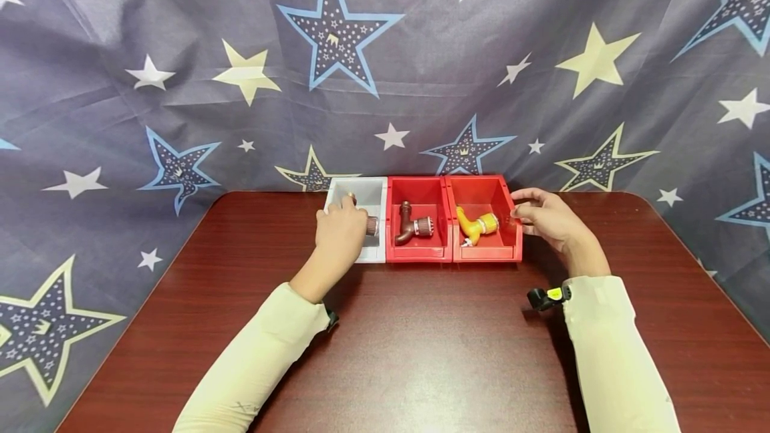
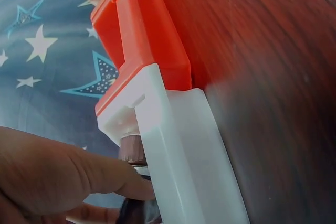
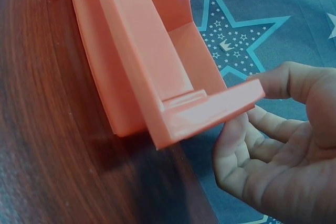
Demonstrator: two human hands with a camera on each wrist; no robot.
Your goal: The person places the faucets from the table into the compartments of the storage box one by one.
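Note:
My left hand reaches down into the grey bin and grips a brown tap. Its ribbed knob shows past the fingers in the left wrist view, while the hand covers most of its body. At the other end of the row, my right hand holds the side wall of the right red bin, thumb and fingers at its rim. A yellow tap lies in that bin. Another brown tap lies in the middle red bin.
The three bins stand side by side at the back of a dark reddish wooden table. Behind them hangs a grey-blue cloth printed with stars. A black wrist strap sits by the right sleeve.

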